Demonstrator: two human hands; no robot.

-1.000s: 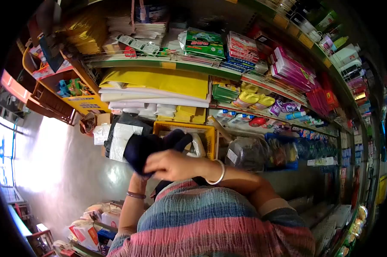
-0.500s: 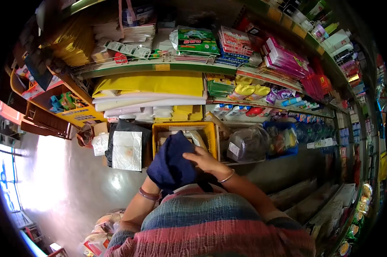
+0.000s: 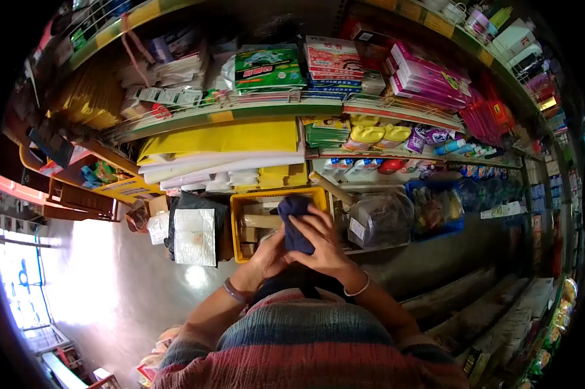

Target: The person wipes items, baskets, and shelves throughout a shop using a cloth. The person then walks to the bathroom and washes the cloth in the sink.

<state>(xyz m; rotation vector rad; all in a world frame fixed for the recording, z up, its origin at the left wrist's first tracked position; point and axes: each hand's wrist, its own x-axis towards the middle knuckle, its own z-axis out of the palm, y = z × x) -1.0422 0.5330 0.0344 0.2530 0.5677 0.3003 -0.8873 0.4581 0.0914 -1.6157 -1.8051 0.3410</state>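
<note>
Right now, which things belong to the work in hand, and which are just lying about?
In use:
- blue cloth, in both hands (left, right)

Apparently just lying about:
- yellow basket
- white packet
- yellow sheets
- green packs

No wording could be read with certainty: characters on the green packet (image 3: 266,70) and red-and-white packet (image 3: 333,57), and lettering on the yellow display box (image 3: 132,188), were too small or blurred.
</note>
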